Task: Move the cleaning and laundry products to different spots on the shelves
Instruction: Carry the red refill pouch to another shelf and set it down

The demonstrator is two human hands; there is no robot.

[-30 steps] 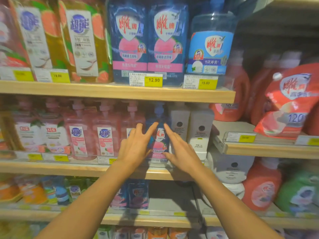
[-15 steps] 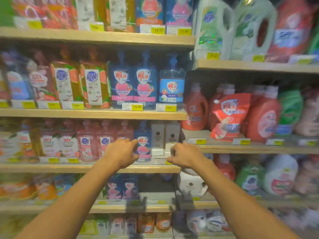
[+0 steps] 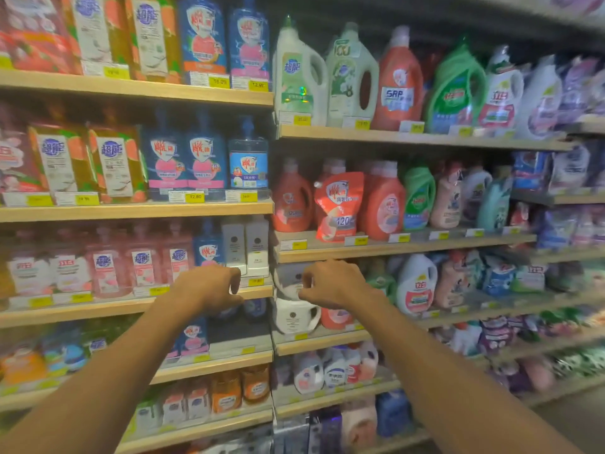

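My left hand [image 3: 209, 288] and my right hand [image 3: 334, 285] hang in front of the shelves, fingers curled, with nothing in them. Just beyond the left hand stands a small blue pump bottle [image 3: 208, 249] beside two white-grey boxes [image 3: 245, 245] on the left unit's third shelf [image 3: 98, 306]. Behind the right hand a white jug [image 3: 294, 317] sits on the right unit. A red refill pouch [image 3: 339, 204] leans among red detergent bottles [image 3: 383, 201] one shelf higher.
Pink pump bottles [image 3: 140, 262] fill the shelf left of the blue one. Large white, red and green detergent jugs [image 3: 396, 80] line the upper right shelf. Yellow price tags edge every shelf. A gap [image 3: 239, 329] shows on the left unit's fourth shelf.
Both hands have pulled back from the blue pump bottle and curled their fingers. The view has drawn away from the shelves and swung right, showing more of the right unit.
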